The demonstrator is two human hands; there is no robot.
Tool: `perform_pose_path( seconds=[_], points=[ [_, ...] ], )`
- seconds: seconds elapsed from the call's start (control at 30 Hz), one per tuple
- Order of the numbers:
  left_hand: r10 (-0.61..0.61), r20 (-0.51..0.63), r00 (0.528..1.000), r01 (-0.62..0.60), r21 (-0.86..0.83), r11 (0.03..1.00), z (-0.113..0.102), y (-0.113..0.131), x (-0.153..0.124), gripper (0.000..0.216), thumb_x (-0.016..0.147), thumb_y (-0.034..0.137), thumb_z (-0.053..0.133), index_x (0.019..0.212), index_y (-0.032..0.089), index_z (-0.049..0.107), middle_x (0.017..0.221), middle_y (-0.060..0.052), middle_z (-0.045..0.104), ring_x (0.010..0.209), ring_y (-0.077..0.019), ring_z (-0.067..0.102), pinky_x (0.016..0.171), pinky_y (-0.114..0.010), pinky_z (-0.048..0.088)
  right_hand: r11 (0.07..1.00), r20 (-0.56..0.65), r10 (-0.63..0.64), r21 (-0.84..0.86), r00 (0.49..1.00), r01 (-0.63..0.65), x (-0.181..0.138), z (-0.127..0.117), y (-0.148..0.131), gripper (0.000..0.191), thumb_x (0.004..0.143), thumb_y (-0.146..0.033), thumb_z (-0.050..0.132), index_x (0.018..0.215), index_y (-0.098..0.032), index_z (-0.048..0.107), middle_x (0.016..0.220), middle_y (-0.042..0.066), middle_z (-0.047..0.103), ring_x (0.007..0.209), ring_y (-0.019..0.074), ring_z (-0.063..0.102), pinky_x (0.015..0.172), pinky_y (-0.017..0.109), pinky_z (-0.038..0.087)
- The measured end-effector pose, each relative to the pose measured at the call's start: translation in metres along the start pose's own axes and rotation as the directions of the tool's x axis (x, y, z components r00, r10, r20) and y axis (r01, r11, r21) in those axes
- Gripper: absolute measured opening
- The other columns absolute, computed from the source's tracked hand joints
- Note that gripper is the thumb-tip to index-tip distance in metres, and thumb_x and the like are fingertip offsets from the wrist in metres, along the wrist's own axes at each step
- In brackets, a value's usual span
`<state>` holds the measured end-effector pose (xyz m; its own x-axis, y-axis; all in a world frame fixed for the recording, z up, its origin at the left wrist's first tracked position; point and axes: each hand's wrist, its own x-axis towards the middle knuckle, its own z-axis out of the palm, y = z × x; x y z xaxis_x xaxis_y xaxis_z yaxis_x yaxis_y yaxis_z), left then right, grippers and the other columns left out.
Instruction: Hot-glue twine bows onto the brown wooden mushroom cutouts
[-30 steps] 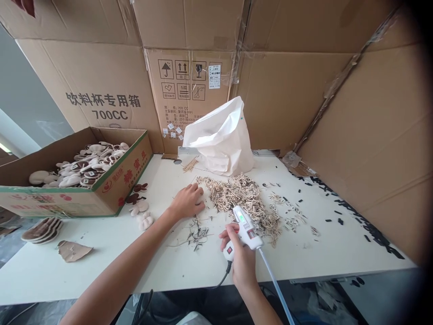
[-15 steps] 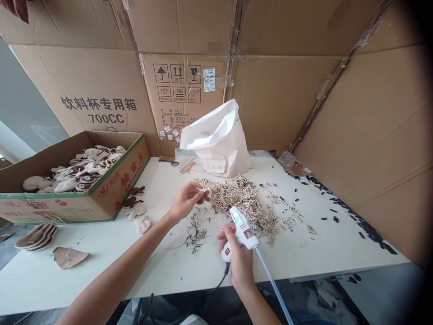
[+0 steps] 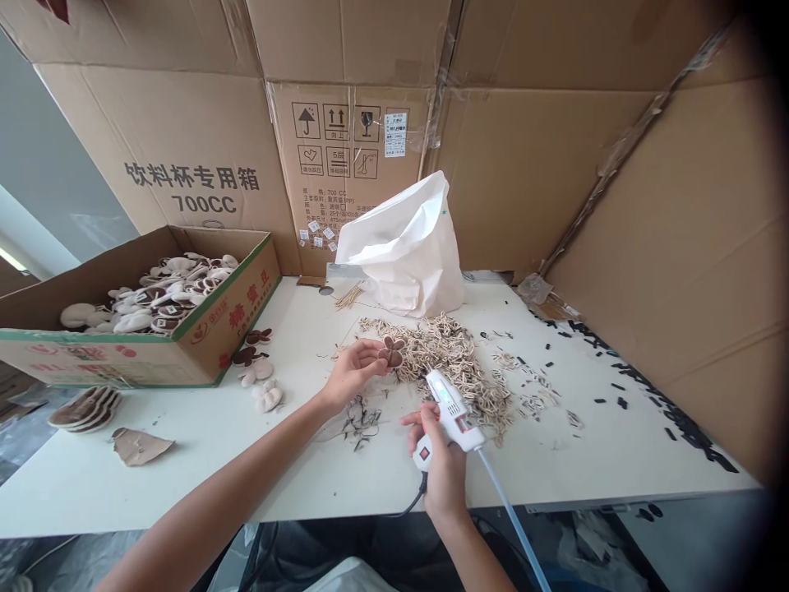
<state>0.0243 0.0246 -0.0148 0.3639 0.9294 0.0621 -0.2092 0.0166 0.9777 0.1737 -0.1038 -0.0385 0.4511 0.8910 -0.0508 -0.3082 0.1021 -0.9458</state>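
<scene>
Along the left edge of the counter, an open cardboard box full of pale and brown mushroom-shaped pieces; near the front-left corner, a stack of brown caps and a torn cardboard scrap; at the back edge, a crumpled white bag before flattened cartons printed 700CC; mid-counter, a heap of pale shavings; toward the right edge, scattered black bits.

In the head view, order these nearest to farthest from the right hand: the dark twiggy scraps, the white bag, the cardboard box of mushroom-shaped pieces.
From the right hand:
1. Dark twiggy scraps: on the table, just to its left.
2. White bag: straight ahead, at the back of the table against the cardboard wall.
3. Cardboard box: farthest, at the table's far left.
</scene>
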Motion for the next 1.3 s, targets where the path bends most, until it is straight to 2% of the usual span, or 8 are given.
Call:
perform_pose_path(
  seconds=[0.27, 0.53, 0.77, 1.0, 1.3],
  points=[
    [0.046, -0.015, 0.999, -0.045, 0.026, 0.999, 0.007, -0.006, -0.002, 0.036, 0.083, 0.037, 0.084, 0.109, 0.015, 0.069, 0.098, -0.010, 0.076, 0.090, -0.0208, 0.073, 0.084, -0.036, 0.059, 0.991, 0.022, 0.084, -0.108, 0.996, -0.081, -0.004, -0.002, -0.002, 0.045, 0.088, -0.062, 0.072, 0.084, -0.018, 0.072, 0.055, 0.001, 0.062, 0.043, 0.0129, 0.047, 0.040, 0.025, 0.034],
    [0.048, 0.035, 0.998, -0.048, 0.013, 0.999, 0.011, -0.011, -0.005, 0.033, 0.084, 0.034, 0.084, 0.107, 0.015, 0.069, 0.095, -0.009, 0.076, 0.085, -0.0186, 0.073, 0.082, -0.034, 0.059, 0.979, 0.028, 0.117, -0.173, 0.993, -0.111, -0.003, -0.005, 0.003, 0.047, 0.091, -0.060, 0.069, 0.071, -0.018, 0.069, 0.054, 0.002, 0.061, 0.045, 0.0118, 0.047, 0.044, 0.025, 0.033],
    [0.075, 0.092, 0.993, -0.071, -0.050, 0.996, 0.014, -0.014, -0.008, 0.031, 0.086, 0.030, 0.082, 0.110, 0.015, 0.068, 0.101, -0.011, 0.077, 0.094, -0.0218, 0.076, 0.086, -0.036, 0.060, 0.981, 0.037, 0.111, -0.165, 0.993, -0.104, -0.003, -0.004, 0.003, 0.038, 0.089, -0.053, 0.070, 0.071, -0.019, 0.067, 0.060, 0.003, 0.066, 0.044, 0.0115, 0.048, 0.043, 0.024, 0.033],
    [0.108, 0.102, 0.989, -0.103, -0.051, 0.993, 0.015, -0.015, -0.008, 0.031, 0.087, 0.030, 0.082, 0.111, 0.014, 0.068, 0.101, -0.012, 0.077, 0.096, -0.0232, 0.076, 0.086, -0.037, 0.060, 0.975, 0.038, 0.125, -0.190, 0.991, -0.116, -0.003, -0.005, 0.002, 0.036, 0.089, -0.050, 0.067, 0.069, -0.020, 0.066, 0.058, 0.002, 0.063, 0.046, 0.0123, 0.049, 0.043, 0.025, 0.033],
    [0.111, 0.093, 0.989, -0.107, -0.045, 0.993, 0.016, -0.015, -0.009, 0.029, 0.088, 0.029, 0.081, 0.110, 0.015, 0.068, 0.100, -0.011, 0.076, 0.094, -0.0213, 0.075, 0.085, -0.035, 0.060, 0.976, 0.042, 0.134, -0.181, 0.990, -0.124, -0.004, -0.005, 0.001, 0.031, 0.089, -0.045, 0.066, 0.070, -0.020, 0.064, 0.069, 0.003, 0.067, 0.048, 0.0123, 0.049, 0.045, 0.026, 0.032]
  ],
)
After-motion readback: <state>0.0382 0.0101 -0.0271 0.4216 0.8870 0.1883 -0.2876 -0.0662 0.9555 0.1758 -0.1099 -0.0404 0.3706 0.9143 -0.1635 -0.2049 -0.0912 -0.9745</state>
